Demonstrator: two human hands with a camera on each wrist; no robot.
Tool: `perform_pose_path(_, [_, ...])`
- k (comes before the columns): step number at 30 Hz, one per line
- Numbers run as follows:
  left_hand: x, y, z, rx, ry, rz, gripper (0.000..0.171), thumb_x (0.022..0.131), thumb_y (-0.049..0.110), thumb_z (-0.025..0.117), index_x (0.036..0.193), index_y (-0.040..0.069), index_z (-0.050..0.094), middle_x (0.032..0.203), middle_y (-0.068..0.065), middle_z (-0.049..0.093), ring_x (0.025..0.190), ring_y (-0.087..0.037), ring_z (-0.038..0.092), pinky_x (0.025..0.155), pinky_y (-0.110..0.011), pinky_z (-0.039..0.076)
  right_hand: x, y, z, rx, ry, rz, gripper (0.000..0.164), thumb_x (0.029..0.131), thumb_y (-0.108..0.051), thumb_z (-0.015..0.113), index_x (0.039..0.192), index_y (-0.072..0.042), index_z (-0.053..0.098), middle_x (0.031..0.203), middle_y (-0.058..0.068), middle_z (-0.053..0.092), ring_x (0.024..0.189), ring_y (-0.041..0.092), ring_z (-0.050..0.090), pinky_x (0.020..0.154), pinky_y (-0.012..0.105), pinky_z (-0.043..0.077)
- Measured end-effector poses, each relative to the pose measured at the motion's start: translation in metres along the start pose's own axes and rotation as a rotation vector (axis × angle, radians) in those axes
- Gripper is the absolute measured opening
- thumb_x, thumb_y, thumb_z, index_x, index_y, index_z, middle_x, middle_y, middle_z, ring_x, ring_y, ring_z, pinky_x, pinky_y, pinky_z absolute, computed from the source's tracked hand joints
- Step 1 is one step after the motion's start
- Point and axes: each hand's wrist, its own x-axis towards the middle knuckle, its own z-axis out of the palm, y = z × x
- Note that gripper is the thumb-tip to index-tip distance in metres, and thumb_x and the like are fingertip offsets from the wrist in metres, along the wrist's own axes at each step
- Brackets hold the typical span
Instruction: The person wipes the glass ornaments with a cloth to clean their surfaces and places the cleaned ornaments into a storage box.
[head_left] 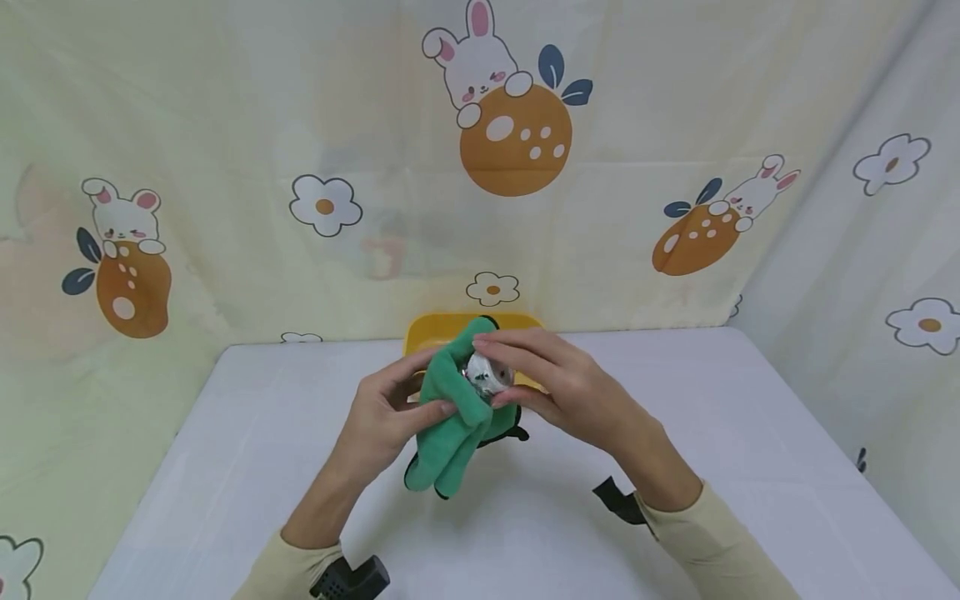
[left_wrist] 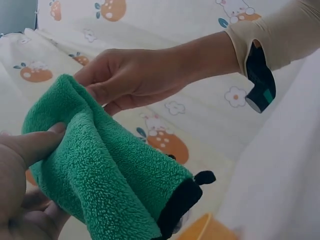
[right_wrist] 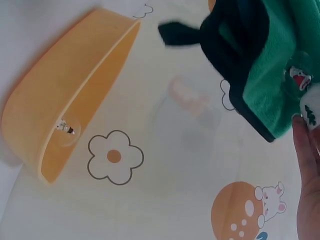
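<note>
My left hand (head_left: 378, 421) grips a green towel (head_left: 453, 417) with dark edging, its thumb pressed over the folds. Against the towel sits a small snow globe (head_left: 487, 375) with a white base, pinched by the fingers and thumb of my right hand (head_left: 573, 387). In the right wrist view the globe's clear dome (right_wrist: 299, 77) shows a red and white figure inside and rests against the cloth; a green tree marks its base. The left wrist view shows the towel (left_wrist: 100, 165) hiding the globe, with my right hand (left_wrist: 135, 75) behind it.
A yellow basin (head_left: 431, 325) stands at the table's back edge, behind the hands. Inside it lies another clear snow globe (right_wrist: 67, 131), seen in the right wrist view. A patterned curtain (head_left: 360, 108) hangs behind the white table (head_left: 292, 392).
</note>
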Motion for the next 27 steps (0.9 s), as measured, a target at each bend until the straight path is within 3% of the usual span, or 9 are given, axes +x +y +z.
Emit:
perform_pose_path(4, [0.0,0.0,0.002,0.007,0.007,0.049,0.058,0.088,-0.001,0.076,0.142,0.01,0.058,0.135,-0.011,0.062,0.114,-0.025,0.067,0.091,-0.038,0.06,-0.001,-0.003,0.002,0.044,0.032,0.134,0.058,0.094,-0.047,0.064,0.131,-0.002,0.063,0.116,0.009,0.066,0.095,0.016,0.068,0.079,0.021,0.06])
perform_pose_path(7, [-0.001,0.001,0.003,0.015,0.018,0.088,0.06,0.087,-0.005,0.075,0.142,0.009,0.058,0.135,-0.011,0.062,0.112,-0.024,0.067,0.091,-0.038,0.059,-0.002,-0.004,0.003,0.086,0.061,0.205,0.055,0.092,-0.044,0.069,0.126,-0.001,0.064,0.107,0.008,0.068,0.083,0.014,0.07,0.071,0.021,0.061])
perform_pose_path(11, [-0.002,0.001,0.005,0.007,0.032,0.129,0.06,0.087,-0.009,0.074,0.142,0.008,0.057,0.137,-0.011,0.061,0.115,-0.024,0.066,0.093,-0.039,0.059,-0.001,-0.006,0.005,0.159,0.085,0.321,0.038,0.088,-0.022,0.081,0.117,-0.001,0.067,0.099,0.005,0.07,0.078,0.012,0.069,0.069,0.022,0.061])
perform_pose_path(14, [-0.003,0.002,0.006,-0.017,0.045,0.14,0.058,0.088,-0.007,0.074,0.142,0.007,0.057,0.137,-0.011,0.06,0.118,-0.024,0.065,0.093,-0.039,0.058,0.0,-0.008,0.005,0.262,0.087,0.436,0.031,0.086,-0.005,0.081,0.114,-0.003,0.068,0.097,0.002,0.072,0.079,0.011,0.068,0.071,0.024,0.062])
perform_pose_path(16, [-0.004,0.003,0.006,-0.036,0.06,0.14,0.057,0.088,-0.006,0.074,0.142,0.005,0.057,0.136,-0.011,0.061,0.118,-0.025,0.065,0.093,-0.039,0.058,0.001,-0.01,0.004,0.316,0.083,0.483,0.032,0.087,-0.002,0.079,0.117,-0.004,0.068,0.101,0.002,0.072,0.082,0.011,0.068,0.075,0.026,0.062])
perform_pose_path(21, [-0.004,0.005,0.007,-0.081,0.098,0.108,0.057,0.088,-0.002,0.076,0.141,0.004,0.057,0.133,-0.009,0.063,0.117,-0.025,0.066,0.093,-0.038,0.057,-0.001,-0.011,0.003,0.376,0.075,0.476,0.043,0.088,-0.002,0.077,0.129,-0.005,0.066,0.115,0.007,0.07,0.091,0.016,0.069,0.081,0.029,0.062])
perform_pose_path(27, [-0.004,0.007,0.007,-0.153,0.109,0.076,0.057,0.089,0.002,0.077,0.141,0.001,0.055,0.133,-0.01,0.06,0.117,-0.027,0.065,0.095,-0.038,0.057,-0.001,-0.011,0.004,0.401,0.097,0.384,0.056,0.077,0.0,0.085,0.13,-0.005,0.066,0.12,0.009,0.067,0.099,0.018,0.069,0.083,0.032,0.062])
